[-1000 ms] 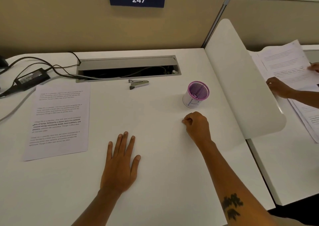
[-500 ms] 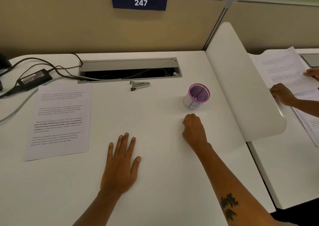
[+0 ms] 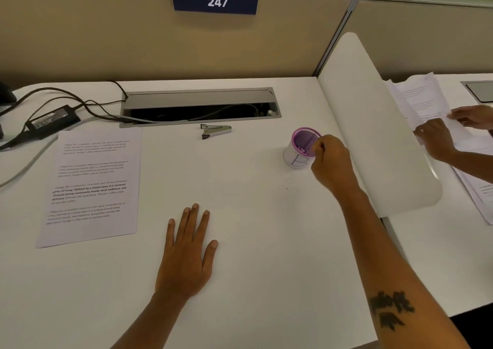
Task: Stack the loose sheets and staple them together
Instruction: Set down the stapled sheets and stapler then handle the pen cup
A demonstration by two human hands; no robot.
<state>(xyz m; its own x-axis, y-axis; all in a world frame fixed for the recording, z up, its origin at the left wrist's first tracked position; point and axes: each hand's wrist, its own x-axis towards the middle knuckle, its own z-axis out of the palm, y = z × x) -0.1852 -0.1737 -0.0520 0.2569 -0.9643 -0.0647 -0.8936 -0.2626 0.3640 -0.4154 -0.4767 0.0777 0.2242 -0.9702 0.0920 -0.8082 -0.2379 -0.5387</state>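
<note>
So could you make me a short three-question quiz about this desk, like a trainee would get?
1. True or false: the stapler lies on top of the sheet.
2. Which hand is at the purple cup?
 A. left hand
 B. right hand
3. Fill in: the left hand lies flat on the ____.

Key
1. False. The stapler lies apart from the sheet, near the cable tray.
2. B. Its fingers are bunched at the cup's rim; whether they hold anything cannot be told.
3. Desk, palm down, fingers spread.
</note>
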